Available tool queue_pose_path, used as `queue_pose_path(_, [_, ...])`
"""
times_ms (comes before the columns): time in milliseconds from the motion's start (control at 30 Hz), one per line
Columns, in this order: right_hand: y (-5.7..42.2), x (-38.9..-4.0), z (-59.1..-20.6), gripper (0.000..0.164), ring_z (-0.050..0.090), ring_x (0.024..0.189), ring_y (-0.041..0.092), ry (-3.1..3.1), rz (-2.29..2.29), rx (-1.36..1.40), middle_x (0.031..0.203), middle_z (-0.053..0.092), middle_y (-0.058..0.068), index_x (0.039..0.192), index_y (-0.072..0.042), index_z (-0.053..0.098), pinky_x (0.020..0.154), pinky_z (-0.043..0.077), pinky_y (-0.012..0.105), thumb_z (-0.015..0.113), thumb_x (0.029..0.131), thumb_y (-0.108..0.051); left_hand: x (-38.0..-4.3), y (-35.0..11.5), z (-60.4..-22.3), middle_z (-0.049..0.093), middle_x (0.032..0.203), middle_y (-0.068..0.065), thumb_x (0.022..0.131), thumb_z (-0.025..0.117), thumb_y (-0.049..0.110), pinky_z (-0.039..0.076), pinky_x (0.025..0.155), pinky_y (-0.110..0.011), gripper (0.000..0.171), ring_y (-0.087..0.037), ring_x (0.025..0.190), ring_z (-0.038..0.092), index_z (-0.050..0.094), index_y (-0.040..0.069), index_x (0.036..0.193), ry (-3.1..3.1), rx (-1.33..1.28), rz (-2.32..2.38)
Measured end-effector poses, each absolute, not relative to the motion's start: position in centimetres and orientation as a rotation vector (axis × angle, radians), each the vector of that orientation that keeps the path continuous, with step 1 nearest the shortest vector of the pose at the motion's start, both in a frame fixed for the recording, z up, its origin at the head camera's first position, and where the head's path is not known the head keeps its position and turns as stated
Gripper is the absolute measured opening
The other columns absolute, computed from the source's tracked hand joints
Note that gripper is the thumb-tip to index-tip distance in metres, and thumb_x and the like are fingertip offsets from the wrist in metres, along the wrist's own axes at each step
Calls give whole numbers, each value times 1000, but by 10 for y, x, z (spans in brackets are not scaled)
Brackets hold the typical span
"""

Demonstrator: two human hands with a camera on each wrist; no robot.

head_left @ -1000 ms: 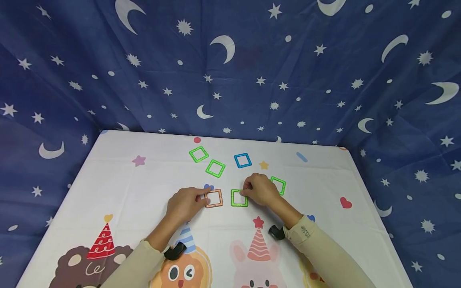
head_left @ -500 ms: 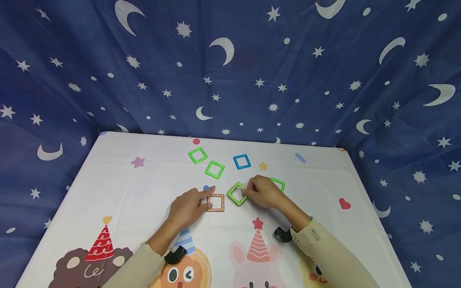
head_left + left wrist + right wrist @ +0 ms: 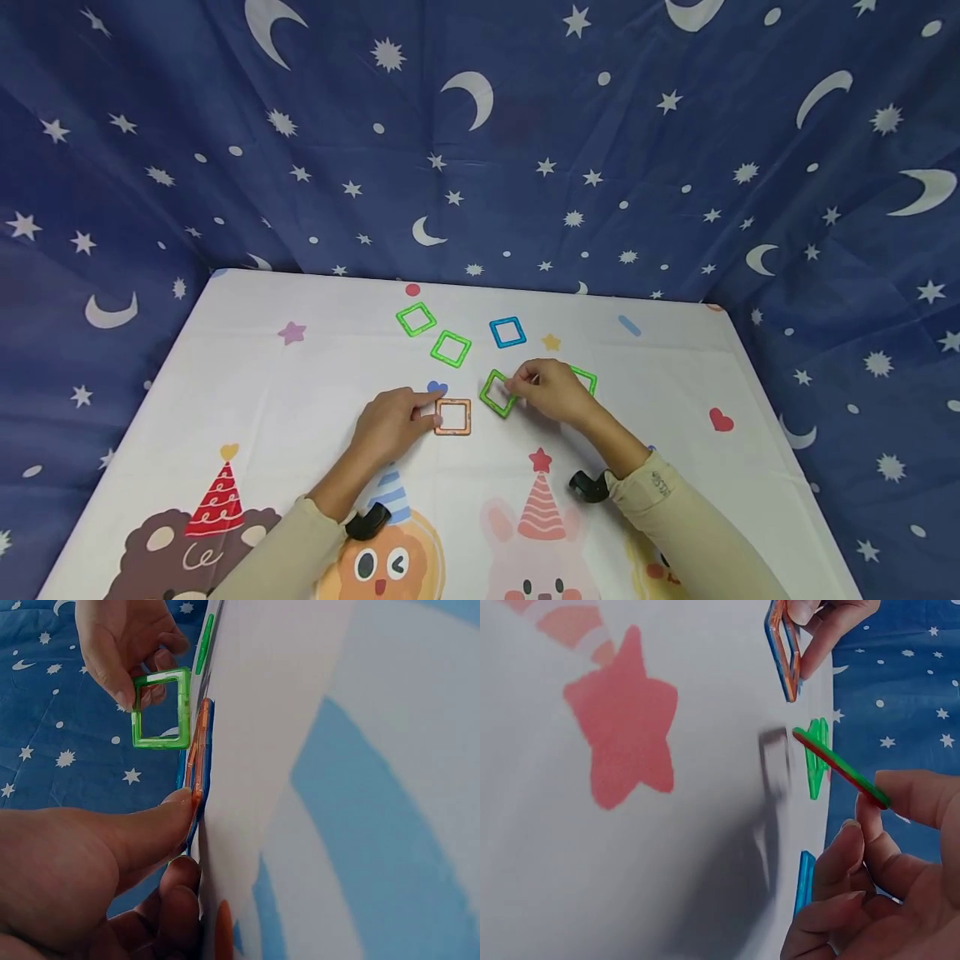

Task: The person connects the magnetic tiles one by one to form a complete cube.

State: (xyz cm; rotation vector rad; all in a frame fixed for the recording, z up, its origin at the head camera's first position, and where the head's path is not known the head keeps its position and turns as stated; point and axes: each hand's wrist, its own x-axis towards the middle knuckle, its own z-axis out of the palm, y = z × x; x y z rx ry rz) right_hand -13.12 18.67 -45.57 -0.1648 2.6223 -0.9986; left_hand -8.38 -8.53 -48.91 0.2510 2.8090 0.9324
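Note:
My left hand (image 3: 393, 425) holds the left side of an orange square magnetic tile (image 3: 453, 433) with thumb and index finger, low over the white cloth. Both wrist views show a blue layer (image 3: 208, 761) flat against the orange one. Just right of it, my right hand (image 3: 553, 390) pinches a green square tile (image 3: 491, 403) by one edge between thumb and fingers. That tile is raised and tilted, its shadow (image 3: 775, 761) falling on the cloth, and the right wrist view shows a red side (image 3: 840, 773) under the green.
Two green tiles (image 3: 416, 330) (image 3: 451, 361) and a blue tile (image 3: 507, 342) lie farther back. Another green tile (image 3: 592, 385) lies partly hidden behind my right hand. A starry blue curtain (image 3: 480, 208) hangs behind the table (image 3: 247, 367).
My right hand has lifted the green tile off the cloth and turned it cornerwise. The orange tile has shifted slightly right and straightened under my left hand.

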Motion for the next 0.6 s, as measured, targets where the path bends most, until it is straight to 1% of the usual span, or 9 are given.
queue_pose_path(67, [188, -132, -458, 23, 54, 71, 19, 2575, -1048, -112, 80, 65, 8, 82, -14, 70, 62, 42, 31, 73, 95, -33, -84, -84, -490, 48, 66, 5, 88, 81, 32, 32, 58, -30, 43, -13, 61, 42, 72, 26, 130, 2808, 254, 942])
queue_pose_path(167, [187, -132, -459, 27, 51, 70, 19, 2492, -1117, -47, 84, 65, 13, 83, -9, 69, 61, 39, 30, 72, 96, -33, -83, -83, -491, 48, 67, 5, 88, 80, 31, 32, 57, -29, 41, -13, 61, 42, 73, 27, 129, 2802, 244, 940])
queue_pose_path(267, [186, -133, -462, 31, 49, 69, 20, 2435, -1156, 0, 82, 63, 13, 84, -5, 68, 60, 37, 30, 71, 96, -33, -81, -81, -490, 46, 69, 4, 90, 78, 29, 31, 56, -30, 39, -14, 60, 40, 72, 29, 129, 2805, 251, 915])
queue_pose_path(433, [184, -135, -462, 35, 50, 73, 25, 2336, -1221, 19, 75, 60, 10, 85, -3, 68, 64, 36, 32, 69, 97, -36, -81, -80, -488, 45, 71, 1, 93, 74, 24, 29, 54, -30, 39, -16, 59, 37, 70, 29, 131, 2814, 278, 894])
queue_pose_path(500, [184, -136, -461, 37, 49, 73, 25, 2300, -1248, 15, 73, 58, 8, 86, -2, 68, 65, 37, 31, 69, 97, -38, -82, -81, -488, 46, 71, 2, 94, 74, 27, 29, 54, -30, 40, -15, 59, 38, 69, 28, 134, 2803, 278, 888])
queue_pose_path(600, [186, -136, -460, 41, 47, 69, 23, 2265, -1291, 8, 71, 57, 7, 85, -2, 66, 63, 36, 30, 68, 97, -40, -84, -83, -487, 48, 71, 3, 93, 75, 31, 30, 56, -29, 48, -14, 59, 39, 65, 24, 140, 2764, 288, 919])
